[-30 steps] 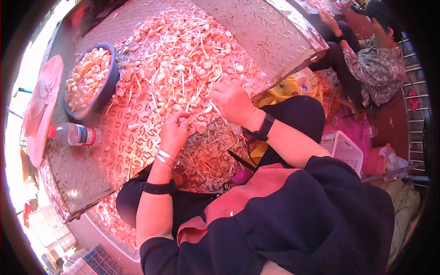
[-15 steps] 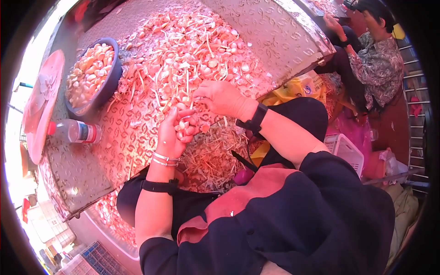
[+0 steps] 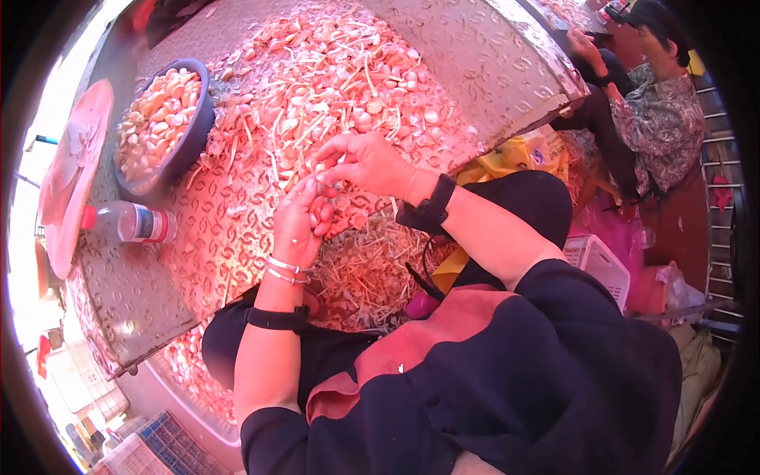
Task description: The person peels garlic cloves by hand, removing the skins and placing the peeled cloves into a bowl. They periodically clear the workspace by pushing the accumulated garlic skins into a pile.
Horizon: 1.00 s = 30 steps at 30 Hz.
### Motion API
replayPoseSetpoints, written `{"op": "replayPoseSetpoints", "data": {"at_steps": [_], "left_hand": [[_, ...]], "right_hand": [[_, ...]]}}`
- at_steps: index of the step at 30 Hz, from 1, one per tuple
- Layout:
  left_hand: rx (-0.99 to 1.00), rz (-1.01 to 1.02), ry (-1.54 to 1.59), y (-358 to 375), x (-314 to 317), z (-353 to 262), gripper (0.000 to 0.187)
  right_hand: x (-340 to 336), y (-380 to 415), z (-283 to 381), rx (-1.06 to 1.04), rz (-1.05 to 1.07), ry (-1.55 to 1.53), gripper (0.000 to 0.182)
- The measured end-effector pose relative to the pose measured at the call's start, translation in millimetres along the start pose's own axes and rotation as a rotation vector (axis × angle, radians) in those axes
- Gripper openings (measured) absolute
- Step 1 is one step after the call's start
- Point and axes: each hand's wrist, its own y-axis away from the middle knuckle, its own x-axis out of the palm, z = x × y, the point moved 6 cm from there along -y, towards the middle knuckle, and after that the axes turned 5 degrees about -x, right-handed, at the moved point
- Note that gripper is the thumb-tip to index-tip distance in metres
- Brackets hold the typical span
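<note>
Several garlic cloves (image 3: 321, 212) lie in my left hand (image 3: 298, 222), its fingers curled round them. My right hand (image 3: 366, 165) is closed, fingertips pinched together right at the fingertips of my left hand; what it holds there is too small to make out. Both hands are over the near edge of a patterned metal table (image 3: 150, 293). Just beyond them spreads a pile of garlic cloves, skins and stalks (image 3: 340, 87). To the left stands a dark round bowl (image 3: 204, 119) full of peeled cloves (image 3: 162, 119).
A plastic bottle (image 3: 146, 224) lies by a pink hat-like object (image 3: 77, 170) at the left. Dry stalks (image 3: 368, 273) lie below my hands. A white crate (image 3: 602, 265) and yellow bag (image 3: 518, 154) are at the right. Another person (image 3: 661, 119) sits at the upper right.
My right hand has moved slightly left and its fingertips now meet those of my left hand. The stalk that was between my hands no longer shows.
</note>
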Motion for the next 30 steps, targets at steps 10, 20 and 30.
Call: {"op": "replayPoseSetpoints", "data": {"at_steps": [10, 20, 30], "left_hand": [[0.039, 0.051, 0.042, -9.7, -12.9, -3.3, 0.011], [0.162, -0.121, -0.13, 2.2, -2.5, -12.9, 0.01], [0.267, -0.111, -0.204, 0.8, -11.6, -22.9, 0.01]], "right_hand": [[-0.1, -3.6, 19.7, -0.029, -0.026, 0.285, 0.026], [19.9, -8.7, -13.8, 0.4, 0.169, -0.117, 0.022], [25.9, -11.5, -13.3, 0.354, 0.123, -0.299, 0.02]]}}
